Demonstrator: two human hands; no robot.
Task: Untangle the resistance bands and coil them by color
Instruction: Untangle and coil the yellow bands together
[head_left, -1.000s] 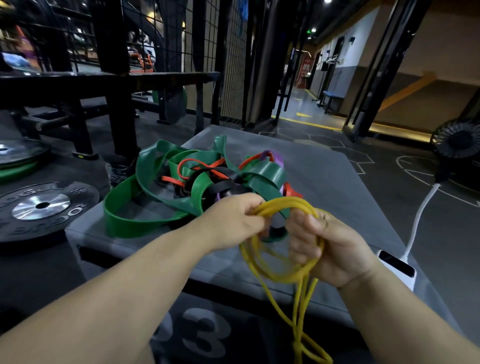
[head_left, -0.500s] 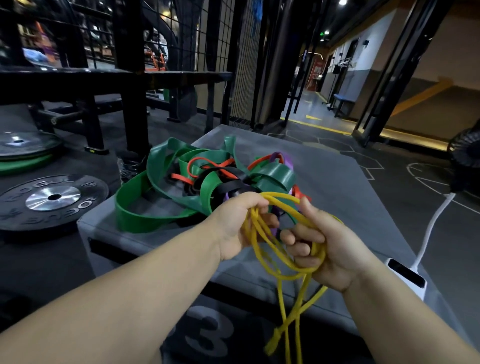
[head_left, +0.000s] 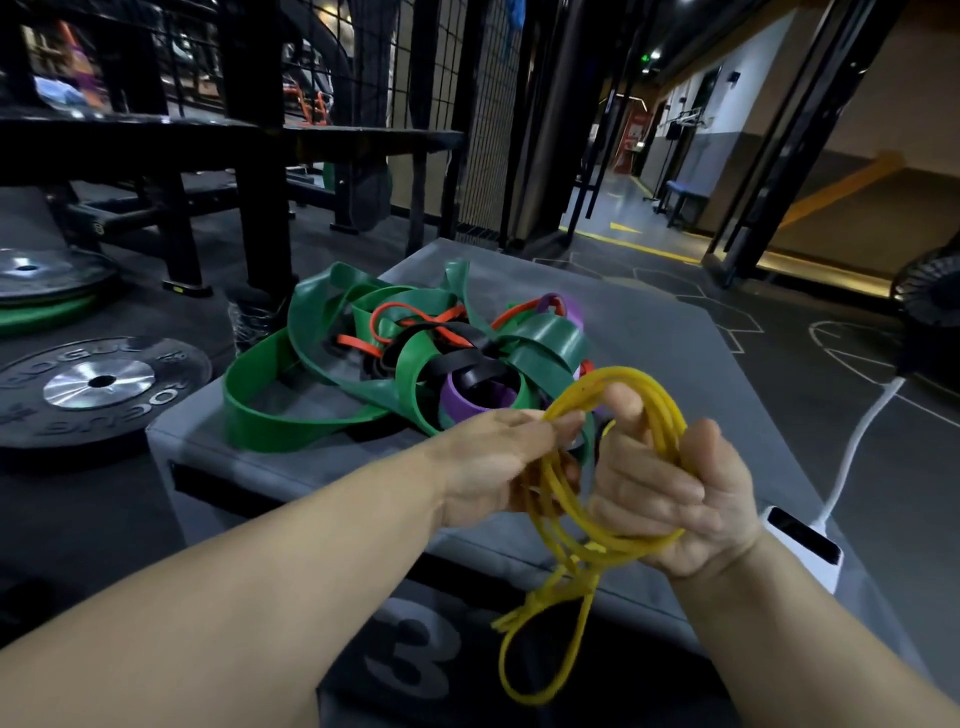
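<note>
Closest to me, a tail of the thin yellow rubber resistance band (head_left: 666, 426) hangs down in a loose loop in front of the grey padded box (head_left: 649, 322), across the big "3" printed on its front face. Above that, the cord is gathered into a coil of several rounds, held up over the near edge of the box.

The right hand (head_left: 670, 499) grips that coil: its fingers are curled round the bunched strands and its thumb pokes up through the ring. The left hand (head_left: 488, 462) meets the coil from the other side, fingers nearly straight, pinching a few strands against the thumb. It is blurred, so the exact hold is hard to read.

Just behind the hands, the other bands lie knotted in a heap on top of the box: a wide flat green band (head_left: 291, 421) sprawls furthest out, with a narrow orange band (head_left: 356, 344), a black band (head_left: 467, 364) and a purple band (head_left: 467, 400) threaded through it.

By the right wrist, a white power bank (head_left: 800, 540) sits on the box, its white cable (head_left: 857, 431) trailing away. On the floor to the left lies a black weight plate (head_left: 98, 382), with a black mesh cage (head_left: 483, 104) beyond.
</note>
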